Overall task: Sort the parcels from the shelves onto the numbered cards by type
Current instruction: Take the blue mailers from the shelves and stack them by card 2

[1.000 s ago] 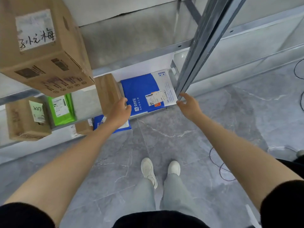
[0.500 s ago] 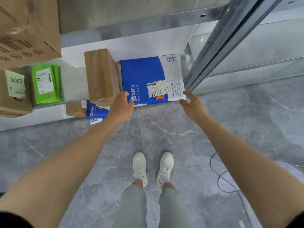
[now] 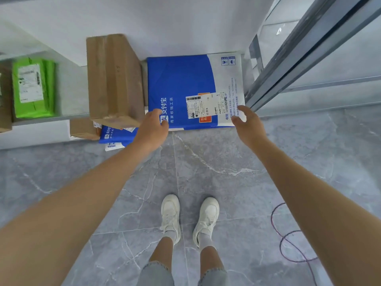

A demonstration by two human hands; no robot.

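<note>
The flat blue-and-white plastic mailer (image 3: 185, 85) at the near edge of the white shelf (image 3: 70, 93) is pinched at its left corner by the left hand (image 3: 152, 129), but the right hand's (image 3: 247, 124) hold cannot be told, so the brown cardboard box (image 3: 115, 79) just left could be knocked by a lopsided pull.

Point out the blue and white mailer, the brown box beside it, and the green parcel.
blue and white mailer (image 3: 181, 79), head view, on its blue face.
brown box (image 3: 115, 79), head view, middle of its top face.
green parcel (image 3: 31, 85), head view, on its white label.
</note>
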